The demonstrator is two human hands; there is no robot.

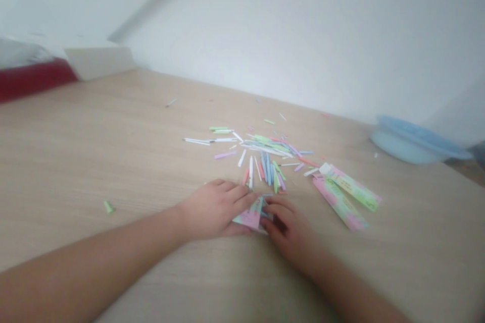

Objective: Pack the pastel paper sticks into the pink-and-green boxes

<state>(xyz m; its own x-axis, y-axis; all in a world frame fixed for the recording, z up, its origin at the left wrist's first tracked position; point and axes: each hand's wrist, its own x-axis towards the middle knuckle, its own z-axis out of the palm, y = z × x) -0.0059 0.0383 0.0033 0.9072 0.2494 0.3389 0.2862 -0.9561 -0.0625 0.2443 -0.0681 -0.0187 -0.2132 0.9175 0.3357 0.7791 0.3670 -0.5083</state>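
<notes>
A small pink-and-green printed packet (249, 216) lies on the table between my hands. My left hand (215, 208) is closed over its left side, fingers across the top. At its right end, the curled fingers and thumb of my right hand (290, 229) pinch the edge; what lies between those fingertips is partly hidden and blurred. Just beyond my hands spreads a loose pile of slim pastel sticks (269, 169) in blue, green, purple, orange and white. Thin white rods (199, 141) with dark tips lie at the pile's left.
Two similar long printed packets (343, 202) lie to the right, overlapping at one end. A blue plastic basin (417, 141) stands at the right edge. One short green piece (108, 206) lies at left. A red object (38, 78) and a pale box (100, 62) sit back left by the wall.
</notes>
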